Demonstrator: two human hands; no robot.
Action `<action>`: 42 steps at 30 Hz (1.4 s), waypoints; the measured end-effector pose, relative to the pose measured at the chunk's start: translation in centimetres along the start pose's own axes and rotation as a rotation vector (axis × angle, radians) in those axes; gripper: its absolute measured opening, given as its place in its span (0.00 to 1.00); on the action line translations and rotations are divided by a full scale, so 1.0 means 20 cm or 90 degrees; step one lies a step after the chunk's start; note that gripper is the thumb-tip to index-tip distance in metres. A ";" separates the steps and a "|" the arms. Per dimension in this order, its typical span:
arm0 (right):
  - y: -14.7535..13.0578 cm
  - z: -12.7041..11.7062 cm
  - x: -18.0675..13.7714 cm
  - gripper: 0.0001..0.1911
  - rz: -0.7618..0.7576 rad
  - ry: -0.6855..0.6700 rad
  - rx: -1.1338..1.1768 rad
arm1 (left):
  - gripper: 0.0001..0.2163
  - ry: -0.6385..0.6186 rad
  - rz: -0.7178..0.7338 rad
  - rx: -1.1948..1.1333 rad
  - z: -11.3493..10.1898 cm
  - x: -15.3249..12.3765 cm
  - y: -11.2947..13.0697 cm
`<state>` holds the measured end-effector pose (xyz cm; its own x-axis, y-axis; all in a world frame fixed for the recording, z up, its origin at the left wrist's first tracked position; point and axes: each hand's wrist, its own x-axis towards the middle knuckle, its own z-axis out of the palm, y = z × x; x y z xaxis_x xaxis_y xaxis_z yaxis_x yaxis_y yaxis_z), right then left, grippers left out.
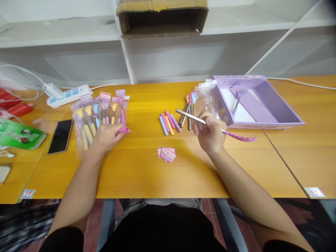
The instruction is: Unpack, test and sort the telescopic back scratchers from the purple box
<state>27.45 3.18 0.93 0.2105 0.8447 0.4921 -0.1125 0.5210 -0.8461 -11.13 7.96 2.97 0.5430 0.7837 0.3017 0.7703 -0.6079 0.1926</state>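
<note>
Inside the open lilac box (285, 106) at right, one purple scratcher (237, 103) is contained, tilted. Clear bags (207, 98) are placed just left of it. At far left, several scratchers are seen packed in clear sleeves (81, 140). A pink tube (123, 130) is gripped by the left hand (106, 138), beside these sleeves; a pink-headed scratcher (191, 116) is gripped above the table by the right hand (213, 134). The shelf carton's (181, 5) contents cannot be told.
</note>
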 end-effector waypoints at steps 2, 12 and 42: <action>0.03 -0.06 0.09 0.30 -0.050 0.050 -0.053 | 0.20 -0.041 0.018 -0.043 0.03 0.01 0.03; 0.25 -0.31 0.24 0.14 0.087 0.076 -0.346 | 0.22 -0.122 -0.045 -0.124 0.05 0.03 0.10; 0.18 -0.36 0.15 0.08 0.088 -0.021 -0.734 | 0.23 -0.009 -0.160 -0.453 0.23 0.02 0.27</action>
<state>34.75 6.73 -2.02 0.2388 0.8971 0.3716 0.8215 0.0174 -0.5699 -5.26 5.50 -0.22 0.3868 0.9085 0.1581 0.4721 -0.3423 0.8124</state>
